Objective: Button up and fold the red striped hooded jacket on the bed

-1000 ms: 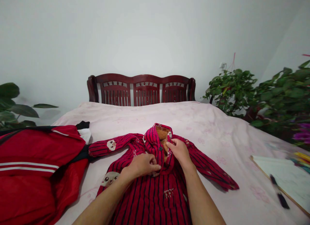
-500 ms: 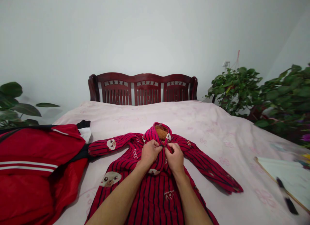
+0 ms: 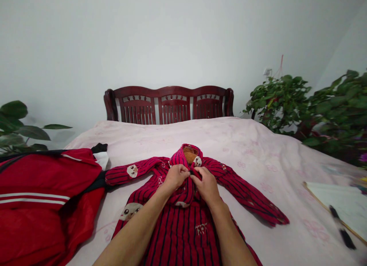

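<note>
- Red quilted cloth with dark stripes makes up the coat (image 3: 183, 224), which is laid flat on the bed (image 3: 258, 151), front up, sleeves spread to either side and the hood at the far end.
- At the neck, just below the hood, both front edges are pinched together: the left hand (image 3: 175, 177) is closed on the left edge, and the right hand (image 3: 205, 185) is closed on the right edge, fingertips meeting over the closure.
- The coat is judged soft, padded and light; it would bunch and sag if lifted by one point, so the firmer seamed edges at collar and placket are the better places to be held.
- Small cartoon patches are seen on a sleeve and the chest.
- A red jacket (image 3: 43, 197) with white stripes is lying just beside the coat's left sleeve.
- Near the right edge a paper pad (image 3: 338, 205) with a dark pen (image 3: 340, 227) is lying on the bed.
- A wooden bench (image 3: 169, 104) is set behind the bed, with plants (image 3: 309, 105) at both sides.
</note>
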The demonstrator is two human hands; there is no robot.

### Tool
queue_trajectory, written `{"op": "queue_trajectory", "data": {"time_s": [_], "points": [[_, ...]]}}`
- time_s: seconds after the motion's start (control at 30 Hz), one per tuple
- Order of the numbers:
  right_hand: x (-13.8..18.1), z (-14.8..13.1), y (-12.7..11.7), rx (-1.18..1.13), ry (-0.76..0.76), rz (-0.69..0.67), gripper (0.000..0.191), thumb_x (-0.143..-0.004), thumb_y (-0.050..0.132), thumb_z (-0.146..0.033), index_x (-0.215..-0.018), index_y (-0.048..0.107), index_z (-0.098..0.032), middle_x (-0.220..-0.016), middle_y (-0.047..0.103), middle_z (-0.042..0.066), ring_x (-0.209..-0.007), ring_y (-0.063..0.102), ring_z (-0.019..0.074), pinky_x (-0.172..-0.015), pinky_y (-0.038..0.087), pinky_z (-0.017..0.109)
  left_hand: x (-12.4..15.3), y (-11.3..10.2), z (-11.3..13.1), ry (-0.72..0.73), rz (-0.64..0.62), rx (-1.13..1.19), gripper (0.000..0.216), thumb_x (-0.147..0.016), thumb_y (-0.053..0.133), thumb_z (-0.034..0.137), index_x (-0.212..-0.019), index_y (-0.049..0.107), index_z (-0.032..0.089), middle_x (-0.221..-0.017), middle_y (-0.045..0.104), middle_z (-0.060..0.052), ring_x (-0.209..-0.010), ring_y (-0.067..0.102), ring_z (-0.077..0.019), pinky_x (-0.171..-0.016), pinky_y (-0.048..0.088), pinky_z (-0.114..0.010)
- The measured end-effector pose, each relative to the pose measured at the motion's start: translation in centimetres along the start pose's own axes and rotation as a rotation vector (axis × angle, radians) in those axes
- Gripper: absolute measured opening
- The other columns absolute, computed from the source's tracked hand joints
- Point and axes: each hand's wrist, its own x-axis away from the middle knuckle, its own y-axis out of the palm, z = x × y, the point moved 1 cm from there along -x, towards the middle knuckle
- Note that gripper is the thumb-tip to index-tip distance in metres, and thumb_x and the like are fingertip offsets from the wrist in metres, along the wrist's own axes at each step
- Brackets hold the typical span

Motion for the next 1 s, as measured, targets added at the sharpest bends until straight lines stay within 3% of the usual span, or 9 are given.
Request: {"op": "queue_trajectory", "data": {"time_s": [0.23,0.43,0.57,0.73,0.8,0.87,0.93,1.0], "points": [[-0.5,-0.1,-0.2,-0.039,0.087,-0.068,0.017,-0.077,0.063,-0.029,-0.090,0.064,-0.018,-0.091,0.069,0.006,-0.086,0.063,0.0215,-0.078,0.045,0.032,0.7,-0.5,0.2,0.123,-0.062,-0.032,0.012,-0.079,0.054,0.014,-0.081,0.066,0.015,-0.071,0.065,0.001,-0.065,0.057,-0.0121,-0.062,0.042,-0.021],[-0.1,-0.2,0.0,-0.066,0.110,-0.023,0.010,-0.072,0.062,-0.027,-0.078,0.058,-0.020,-0.065,0.061,-0.003,-0.058,0.054,0.0144,-0.058,0.040,0.025,2.0,-0.9,1.6,0.229,-0.038,-0.175,0.015,-0.080,0.053,0.013,-0.083,0.067,0.019,-0.082,0.068,-0.003,-0.081,0.061,-0.0180,-0.077,0.043,-0.027],[0.1,-0.5,0.1,-0.014,0.060,0.045,0.010,-0.076,0.058,-0.028,-0.082,0.060,-0.020,-0.074,0.066,0.001,-0.069,0.061,0.0174,-0.068,0.043,0.027,2.2,-0.7,1.6,0.241,-0.040,-0.206,0.017,-0.083,0.052,0.015,-0.087,0.068,0.020,-0.089,0.070,-0.004,-0.087,0.063,-0.0192,-0.081,0.044,-0.029],[0.3,-0.6,0.3,0.005,0.038,0.085,0.017,-0.079,0.055,-0.028,-0.091,0.064,-0.020,-0.087,0.071,0.005,-0.080,0.066,0.0205,-0.076,0.046,0.029,1.6,-1.0,1.4,0.237,-0.010,-0.197,0.022,-0.080,0.053,0.015,-0.097,0.066,0.019,-0.089,0.070,-0.003,-0.079,0.064,-0.0170,-0.076,0.048,-0.028],[0.4,-0.5,0.3,-0.043,0.062,0.081,0.017,-0.079,0.056,-0.027,-0.093,0.064,-0.021,-0.086,0.071,0.003,-0.079,0.067,0.0199,-0.075,0.047,0.028,1.4,-1.3,1.6,0.352,0.000,-0.176,0.043,-0.076,0.054,0.011,-0.118,0.059,0.019,-0.111,0.067,-0.006,-0.086,0.064,-0.0166,-0.080,0.050,-0.029],[0.5,-0.5,0.2,-0.077,0.080,0.079,0.016,-0.079,0.057,-0.028,-0.093,0.063,-0.022,-0.084,0.072,0.002,-0.077,0.067,0.0194,-0.074,0.048,0.028,1.0,-1.7,2.0,0.546,-0.086,-0.171,0.064,-0.071,0.053,0.006,-0.134,0.048,0.021,-0.132,0.057,-0.008,-0.107,0.060,-0.0177,-0.093,0.048,-0.031],[0.6,-0.6,0.1,-0.069,0.082,0.068,0.016,-0.080,0.057,-0.029,-0.093,0.064,-0.023,-0.083,0.072,0.001,-0.076,0.067,0.0195,-0.072,0.048,0.028,0.6,-2.0,2.3,0.694,-0.223,-0.207,0.069,-0.071,0.052,0.004,-0.138,0.045,0.022,-0.138,0.053,-0.008,-0.124,0.051,-0.0189,-0.104,0.041,-0.032],[0.7,-0.7,0.0,-0.038,0.065,0.056,0.018,-0.082,0.054,-0.028,-0.095,0.065,-0.024,-0.084,0.072,0.001,-0.076,0.068,0.0197,-0.071,0.048,0.028,0.2,-2.4,2.6,0.723,-0.293,-0.287,0.061,-0.074,0.053,0.007,-0.133,0.050,0.022,-0.131,0.056,-0.007,-0.125,0.051,-0.0199,-0.106,0.040,-0.032]]}}
